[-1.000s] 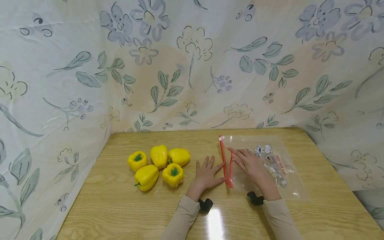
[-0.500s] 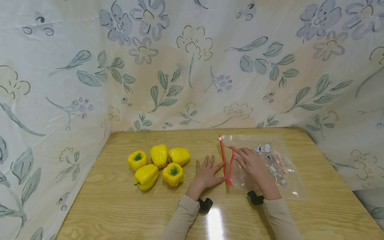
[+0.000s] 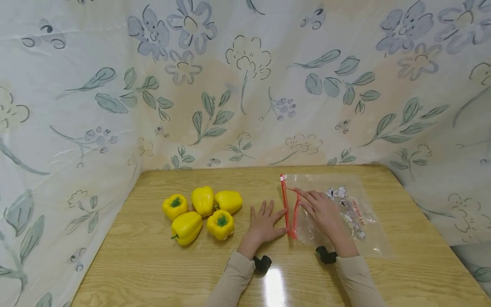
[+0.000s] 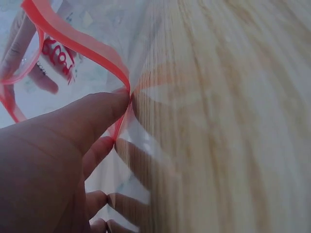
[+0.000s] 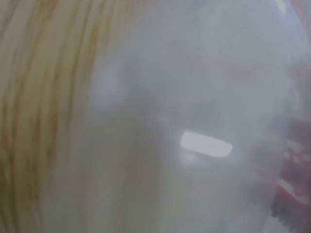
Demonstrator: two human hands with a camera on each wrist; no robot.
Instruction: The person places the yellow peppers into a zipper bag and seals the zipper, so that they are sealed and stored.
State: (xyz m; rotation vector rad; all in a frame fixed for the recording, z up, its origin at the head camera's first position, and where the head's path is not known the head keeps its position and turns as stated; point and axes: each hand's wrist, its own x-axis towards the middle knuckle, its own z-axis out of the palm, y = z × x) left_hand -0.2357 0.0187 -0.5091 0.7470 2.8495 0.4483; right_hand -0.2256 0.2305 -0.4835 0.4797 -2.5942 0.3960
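Observation:
A clear zip bag (image 3: 312, 226) with red seal strips and a printed cartoon lies on the table, its mouth facing left and parted. My left hand (image 3: 264, 224) is palm-down with spread fingers, its thumb and index finger pressing the lower strip to the table. In the left wrist view the thumb (image 4: 104, 109) touches the red strip (image 4: 90, 46). My right hand (image 3: 320, 211) holds the upper strip raised by the fingertips; its fingers (image 4: 17, 48) show through the plastic. Blurred plastic (image 5: 194, 97) fills much of the right wrist view.
Several yellow bell peppers (image 3: 186, 228) sit in a cluster left of my left hand. The wooden table (image 3: 153, 273) backs onto floral cloth (image 3: 245, 119). Black wrist-worn pieces (image 3: 262, 264) sit at both wrists.
My right fingers have drawn the upper strip slightly rightward, parting the bag's mouth a little more. The left hand stays in place, and the peppers have not moved.

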